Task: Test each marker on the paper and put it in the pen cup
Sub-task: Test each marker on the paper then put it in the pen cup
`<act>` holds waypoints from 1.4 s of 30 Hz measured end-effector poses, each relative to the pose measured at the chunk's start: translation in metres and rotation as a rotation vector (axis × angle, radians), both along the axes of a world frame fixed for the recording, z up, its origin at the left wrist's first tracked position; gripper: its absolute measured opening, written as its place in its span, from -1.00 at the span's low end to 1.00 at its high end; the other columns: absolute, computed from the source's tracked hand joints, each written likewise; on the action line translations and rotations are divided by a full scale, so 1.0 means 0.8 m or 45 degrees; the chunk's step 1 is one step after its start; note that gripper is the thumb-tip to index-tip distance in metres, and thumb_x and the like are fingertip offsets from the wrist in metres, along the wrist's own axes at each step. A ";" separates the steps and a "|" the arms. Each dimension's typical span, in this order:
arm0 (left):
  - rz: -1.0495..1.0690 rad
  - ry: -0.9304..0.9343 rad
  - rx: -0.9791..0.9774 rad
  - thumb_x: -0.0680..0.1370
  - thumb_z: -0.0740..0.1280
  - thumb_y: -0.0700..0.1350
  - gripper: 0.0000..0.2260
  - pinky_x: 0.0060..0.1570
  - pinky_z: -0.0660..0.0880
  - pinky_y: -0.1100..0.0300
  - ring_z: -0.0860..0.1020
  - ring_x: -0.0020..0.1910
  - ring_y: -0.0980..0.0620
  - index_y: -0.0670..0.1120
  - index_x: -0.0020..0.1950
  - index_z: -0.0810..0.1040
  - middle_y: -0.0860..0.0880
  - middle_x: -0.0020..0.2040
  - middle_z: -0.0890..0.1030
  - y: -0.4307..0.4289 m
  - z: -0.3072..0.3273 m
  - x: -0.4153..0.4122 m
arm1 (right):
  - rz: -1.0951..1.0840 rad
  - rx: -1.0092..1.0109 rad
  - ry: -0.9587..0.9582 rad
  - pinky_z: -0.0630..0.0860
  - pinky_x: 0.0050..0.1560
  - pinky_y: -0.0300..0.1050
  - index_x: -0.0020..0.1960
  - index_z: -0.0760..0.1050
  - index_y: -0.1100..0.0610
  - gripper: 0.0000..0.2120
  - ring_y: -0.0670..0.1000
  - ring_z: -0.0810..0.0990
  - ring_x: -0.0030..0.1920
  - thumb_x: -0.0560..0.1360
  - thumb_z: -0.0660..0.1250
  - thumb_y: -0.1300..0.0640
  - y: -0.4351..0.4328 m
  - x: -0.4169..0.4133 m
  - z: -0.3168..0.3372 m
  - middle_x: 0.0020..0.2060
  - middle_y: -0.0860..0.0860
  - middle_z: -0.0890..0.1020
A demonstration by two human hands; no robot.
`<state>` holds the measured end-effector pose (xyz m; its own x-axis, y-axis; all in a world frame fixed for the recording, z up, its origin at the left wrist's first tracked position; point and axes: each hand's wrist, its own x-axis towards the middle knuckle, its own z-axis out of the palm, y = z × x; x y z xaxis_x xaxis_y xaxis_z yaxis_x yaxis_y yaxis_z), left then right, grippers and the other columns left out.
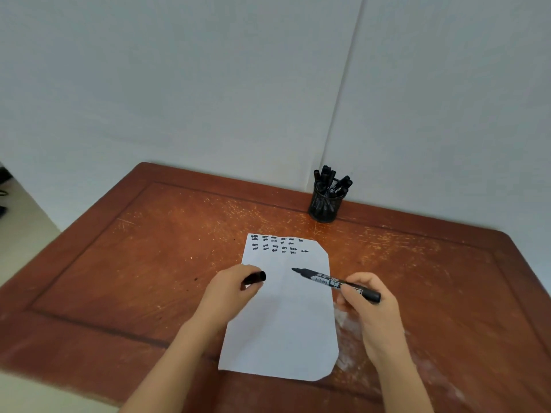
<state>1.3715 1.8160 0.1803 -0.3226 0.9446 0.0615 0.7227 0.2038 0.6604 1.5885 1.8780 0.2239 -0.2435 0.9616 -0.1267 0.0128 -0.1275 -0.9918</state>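
Note:
A white sheet of paper (283, 320) lies on the wooden table, with several short black test marks along its top edge. My right hand (369, 305) grips an uncapped black marker (325, 280) by its rear end, tip pointing left above the paper. My left hand (229, 293) holds the marker's black cap (256, 277) over the paper's left edge. A black mesh pen cup (325, 204) stands at the back of the table, holding several black markers.
The reddish-brown table (134, 263) is scratched, with a raised border. White walls meet in a corner just behind the cup. The table's left edge drops to a pale floor (18, 234).

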 end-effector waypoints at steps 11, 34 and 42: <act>0.007 0.050 -0.020 0.54 0.30 0.00 -0.79 -0.28 0.29 0.39 0.40 -0.31 0.25 0.09 0.16 0.56 0.22 -0.09 0.52 -0.029 0.029 0.010 | 0.140 0.056 0.093 0.51 -0.37 -0.25 -0.19 0.55 0.23 -0.74 -0.02 0.55 -0.45 0.51 0.13 0.44 -0.018 0.009 0.010 -0.49 0.10 0.61; -0.127 0.194 -0.127 0.57 0.25 0.01 -0.76 -0.13 0.42 0.21 0.42 -0.17 0.12 0.14 0.22 0.52 0.07 -0.02 0.57 -0.022 0.032 0.028 | 0.423 0.157 -0.207 0.47 -0.28 -0.37 -0.19 0.56 0.14 -0.71 -0.13 0.57 -0.38 0.47 0.21 0.47 -0.024 0.010 0.019 -0.39 -0.01 0.66; -0.411 -0.085 -0.242 0.53 0.31 -0.02 -0.84 -0.26 0.28 0.34 0.37 -0.32 0.21 0.19 0.08 0.57 0.23 -0.29 0.48 -0.028 0.045 0.022 | 0.599 0.097 -0.319 0.48 -0.23 -0.33 -0.17 0.61 0.10 -0.67 -0.12 0.60 -0.32 0.47 0.21 0.47 -0.013 0.021 0.031 -0.34 0.01 0.68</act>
<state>1.3892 1.7937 0.2164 -0.0036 0.9907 -0.1360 0.7262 0.0961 0.6807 1.6052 1.8673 0.2485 -0.6215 0.7647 -0.1703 0.2885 0.0213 -0.9572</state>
